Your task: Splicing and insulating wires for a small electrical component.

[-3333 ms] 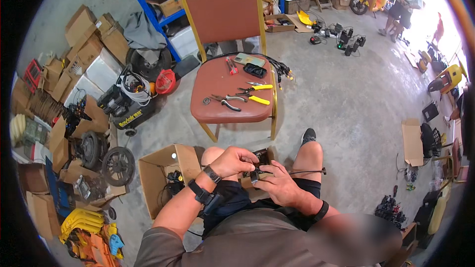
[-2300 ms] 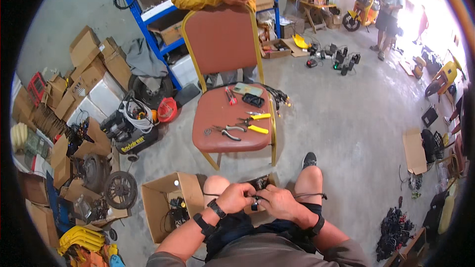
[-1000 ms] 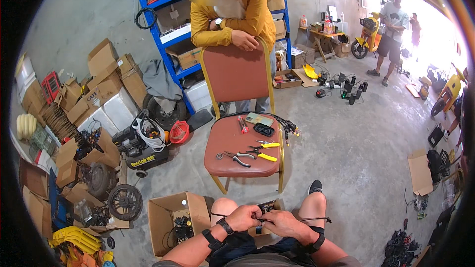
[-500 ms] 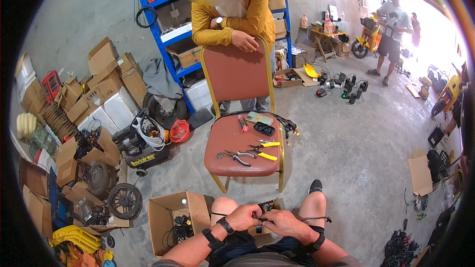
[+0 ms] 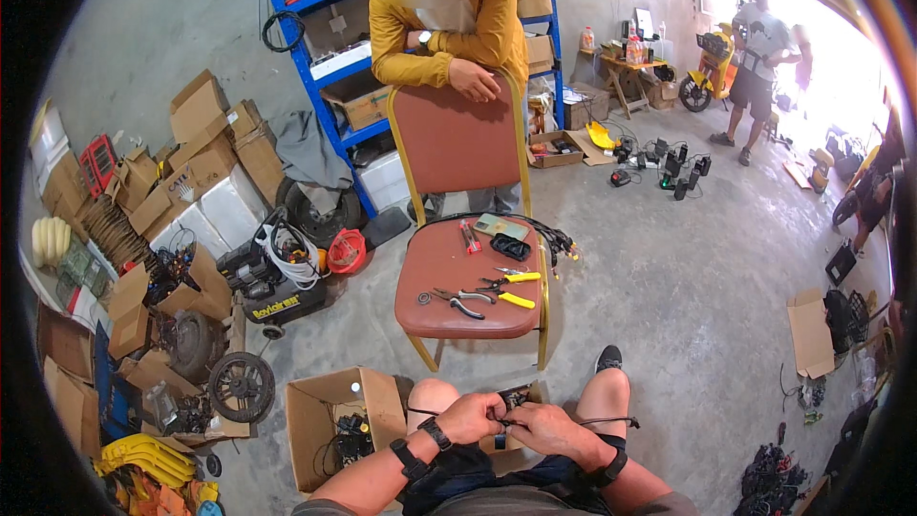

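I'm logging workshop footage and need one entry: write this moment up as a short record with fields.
Left hand: closed on a black cable
Right hand: holding the same cable, close beside the left
Chair seat: yellow-handled pliers, grey-handled pliers, phone
Beside left knee: open cardboard box with black parts inside
Behind chair: person in yellow jacket, leaning on the backrest

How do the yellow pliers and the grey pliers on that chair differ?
The yellow pliers have bright yellow grips; the grey pliers have duller grey and black ones. The yellow pliers' grips look fairly straight, the grey pliers' curved. The yellow pliers lie farther right than the grey pliers. Both rest on the chair seat with their handles spread.
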{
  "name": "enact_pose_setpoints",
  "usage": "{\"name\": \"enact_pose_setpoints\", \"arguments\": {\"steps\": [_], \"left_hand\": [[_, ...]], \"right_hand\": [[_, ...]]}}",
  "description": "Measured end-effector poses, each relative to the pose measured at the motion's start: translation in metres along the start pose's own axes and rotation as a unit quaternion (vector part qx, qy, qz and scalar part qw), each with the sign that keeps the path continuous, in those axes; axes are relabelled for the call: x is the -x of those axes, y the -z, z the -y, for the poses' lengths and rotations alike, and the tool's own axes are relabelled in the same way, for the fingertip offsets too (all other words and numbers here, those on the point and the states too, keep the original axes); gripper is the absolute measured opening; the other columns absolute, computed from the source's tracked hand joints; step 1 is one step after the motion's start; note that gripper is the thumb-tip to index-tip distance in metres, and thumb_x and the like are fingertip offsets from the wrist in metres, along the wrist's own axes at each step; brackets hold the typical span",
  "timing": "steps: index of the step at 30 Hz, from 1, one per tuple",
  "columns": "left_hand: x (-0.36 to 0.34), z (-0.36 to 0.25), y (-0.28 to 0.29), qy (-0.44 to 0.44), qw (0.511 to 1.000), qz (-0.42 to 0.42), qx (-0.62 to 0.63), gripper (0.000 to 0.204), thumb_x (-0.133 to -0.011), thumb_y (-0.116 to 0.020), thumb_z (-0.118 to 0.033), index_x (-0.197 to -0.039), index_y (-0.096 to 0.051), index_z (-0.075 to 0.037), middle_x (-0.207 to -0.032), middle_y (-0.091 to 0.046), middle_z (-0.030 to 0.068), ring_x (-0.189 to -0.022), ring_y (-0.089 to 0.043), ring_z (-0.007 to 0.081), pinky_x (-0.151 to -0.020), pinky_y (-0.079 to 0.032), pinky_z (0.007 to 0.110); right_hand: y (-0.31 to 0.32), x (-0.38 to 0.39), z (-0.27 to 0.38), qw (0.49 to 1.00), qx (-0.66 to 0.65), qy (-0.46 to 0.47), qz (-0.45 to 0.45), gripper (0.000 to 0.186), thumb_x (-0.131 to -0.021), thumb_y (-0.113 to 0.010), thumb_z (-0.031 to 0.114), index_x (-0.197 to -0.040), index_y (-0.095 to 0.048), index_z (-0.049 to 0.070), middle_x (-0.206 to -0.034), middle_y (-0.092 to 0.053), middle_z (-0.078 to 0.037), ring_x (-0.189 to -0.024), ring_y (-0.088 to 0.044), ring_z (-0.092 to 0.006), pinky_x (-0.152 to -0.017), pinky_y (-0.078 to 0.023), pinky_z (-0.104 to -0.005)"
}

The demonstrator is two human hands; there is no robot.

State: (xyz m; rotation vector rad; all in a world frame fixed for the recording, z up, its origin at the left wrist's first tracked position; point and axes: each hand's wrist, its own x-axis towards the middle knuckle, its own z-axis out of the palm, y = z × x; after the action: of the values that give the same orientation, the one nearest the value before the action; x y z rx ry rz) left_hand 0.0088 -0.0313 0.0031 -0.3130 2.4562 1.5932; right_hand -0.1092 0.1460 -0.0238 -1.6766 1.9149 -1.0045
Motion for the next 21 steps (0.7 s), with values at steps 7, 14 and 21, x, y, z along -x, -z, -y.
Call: {"name": "enact_pose_setpoints", "arguments": {"steps": [7, 14, 21], "left_hand": [[-0.002, -0.011, 0.002, 0.016, 1.000, -0.001, 0.002, 0.019, -0.079, -0.074, -0.005, -0.092, -0.060, -0.003, -0.074, -0.061, 0.0003, -0.066, -0.055, 0.0089, -0.060, -0.046, 0.025], [0.003, -0.010, 0.000, 0.027, 1.000, -0.005, 0.008, 0.019, -0.079, -0.074, -0.004, -0.091, -0.060, -0.002, -0.073, -0.061, 0.0000, -0.068, -0.055, 0.0085, -0.061, -0.046, 0.026], [0.018, -0.004, -0.010, 0.001, 1.000, -0.009, 0.004, 0.021, -0.076, -0.075, -0.004, -0.091, -0.060, -0.004, -0.076, -0.060, -0.0018, -0.070, -0.055, 0.0082, -0.062, -0.046, 0.025]], "right_hand": [[0.010, -0.001, 0.006, 1.000, 0.002, -0.011, 0.001, 0.026, -0.086, -0.063, 0.022, -0.107, -0.066, 0.007, -0.091, -0.066, -0.017, -0.086, -0.064, -0.0366, -0.074, -0.052, -0.0450], [0.013, 0.000, 0.010, 0.999, 0.010, -0.031, 0.021, 0.027, -0.082, -0.066, 0.020, -0.105, -0.066, 0.005, -0.092, -0.067, -0.016, -0.086, -0.064, -0.0378, -0.073, -0.052, -0.0443], [-0.002, 0.009, 0.012, 0.998, -0.024, -0.050, 0.021, 0.024, -0.081, -0.066, 0.019, -0.101, -0.065, 0.004, -0.088, -0.067, -0.018, -0.084, -0.064, -0.0391, -0.072, -0.051, -0.0457]]}}
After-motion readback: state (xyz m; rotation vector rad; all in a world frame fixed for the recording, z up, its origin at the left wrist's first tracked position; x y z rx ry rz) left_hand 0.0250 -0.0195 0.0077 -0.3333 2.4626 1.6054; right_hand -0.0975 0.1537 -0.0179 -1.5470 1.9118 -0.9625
